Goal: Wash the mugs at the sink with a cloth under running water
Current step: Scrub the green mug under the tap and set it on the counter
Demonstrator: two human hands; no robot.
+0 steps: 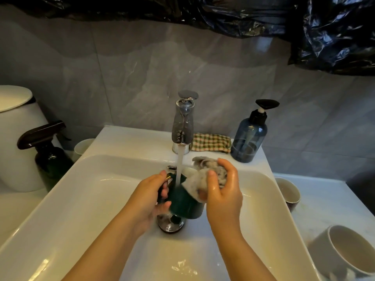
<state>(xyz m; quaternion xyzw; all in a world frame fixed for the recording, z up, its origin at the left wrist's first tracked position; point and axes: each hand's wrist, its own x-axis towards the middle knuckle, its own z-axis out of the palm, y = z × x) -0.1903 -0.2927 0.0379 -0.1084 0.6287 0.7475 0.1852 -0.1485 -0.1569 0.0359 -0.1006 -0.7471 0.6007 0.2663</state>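
Over the middle of the white sink a dark green mug hangs under the stream of water from the chrome tap. My left hand grips the mug by its handle side, fingers curled round it. My right hand holds a soapy grey cloth bunched against the mug's rim, with foam on the mug's right side. The drain lies just below the mug.
A blue pump bottle and a checked cloth sit behind the basin at right. Two light mugs are on the right counter, the nearer one on its side. At left are a dark spray bottle, a white cup and a toilet tank.
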